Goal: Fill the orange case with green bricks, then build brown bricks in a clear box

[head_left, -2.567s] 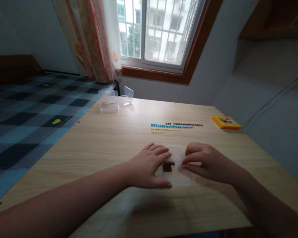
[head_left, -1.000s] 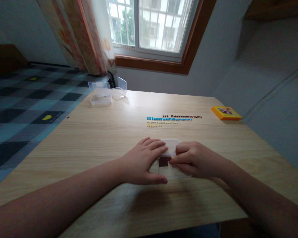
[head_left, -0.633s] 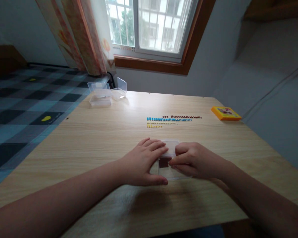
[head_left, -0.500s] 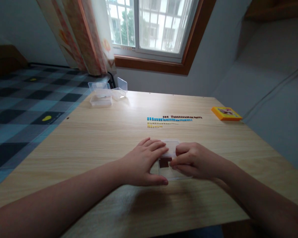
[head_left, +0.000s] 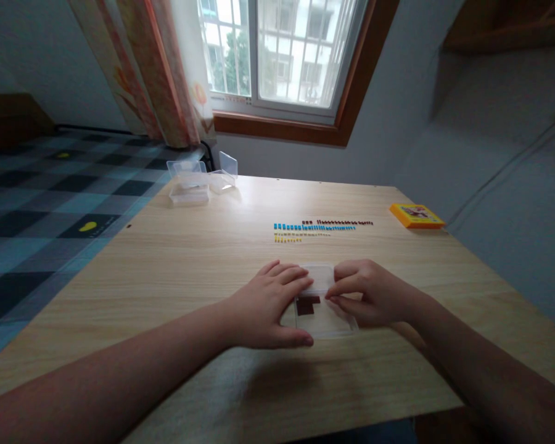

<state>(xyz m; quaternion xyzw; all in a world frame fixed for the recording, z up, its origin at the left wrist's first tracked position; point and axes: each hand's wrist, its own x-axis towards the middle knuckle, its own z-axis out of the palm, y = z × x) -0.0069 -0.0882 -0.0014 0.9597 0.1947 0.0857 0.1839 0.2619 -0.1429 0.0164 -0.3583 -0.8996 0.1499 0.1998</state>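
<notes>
A clear plastic box (head_left: pixel 326 322) lies with its lid (head_left: pixel 321 277) folded back on the table before me. Several dark brown pieces (head_left: pixel 306 305) sit together along its far left side, forming a stepped patch. My left hand (head_left: pixel 269 305) rests flat across the box's left edge, fingers spread over the lid and thumb stretched near the front edge. At the right side of the box, my right hand (head_left: pixel 363 293) has thumb and forefinger pinched together just right of the brown patch. Whatever is between those fingertips is too small to make out.
Beyond the box, rows of small brown (head_left: pixel 346 222), blue (head_left: pixel 312 227) and yellow pieces (head_left: pixel 287 240) are lined up. Open clear boxes (head_left: pixel 189 194) stand at the back left. A yellow-orange case (head_left: pixel 417 216) lies at the back right. A bed (head_left: pixel 69 203) adjoins the left.
My right hand has drawn slightly right, off the brown pieces, so more of their patch shows. The left hand stays on the box. The view has tilted up a little.
</notes>
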